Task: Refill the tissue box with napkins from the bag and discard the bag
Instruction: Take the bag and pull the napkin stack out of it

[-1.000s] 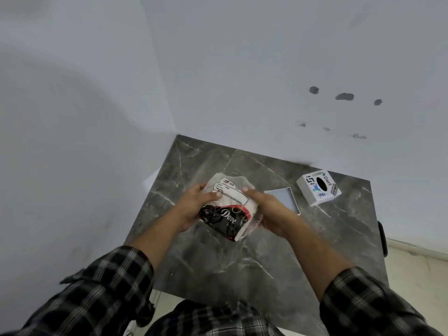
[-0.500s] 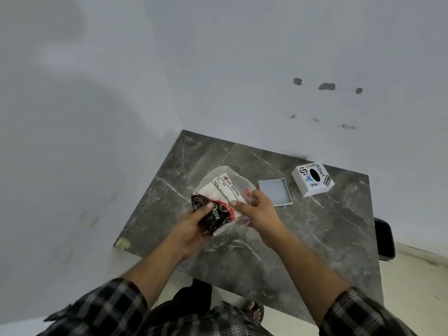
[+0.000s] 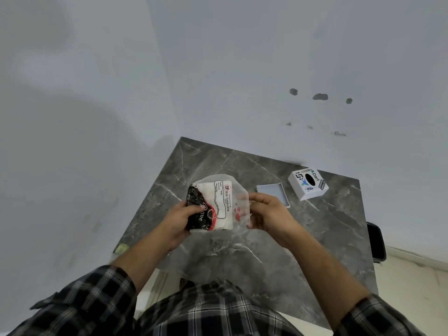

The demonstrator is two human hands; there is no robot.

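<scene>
I hold a clear plastic bag of napkins (image 3: 219,204) above the grey marble table (image 3: 315,238). The bag has a black and red print and a white label. My left hand (image 3: 180,220) grips its left, printed end. My right hand (image 3: 271,214) pinches the clear plastic at its right end. The white tissue box (image 3: 308,184), with a dark oval opening on top, stands at the table's far right. Its flat white lid or base (image 3: 272,192) lies on the table between the box and my right hand.
White walls meet in a corner behind the table. A dark object (image 3: 375,241) sits on the floor past the table's right edge. A small pale tag (image 3: 121,249) sticks to the table's left corner. My checked sleeves fill the bottom of the view.
The bag has turned so its label faces up and reads sideways. My right hand has shifted from the pack's top to the clear plastic at the right end, pulling it outward.
</scene>
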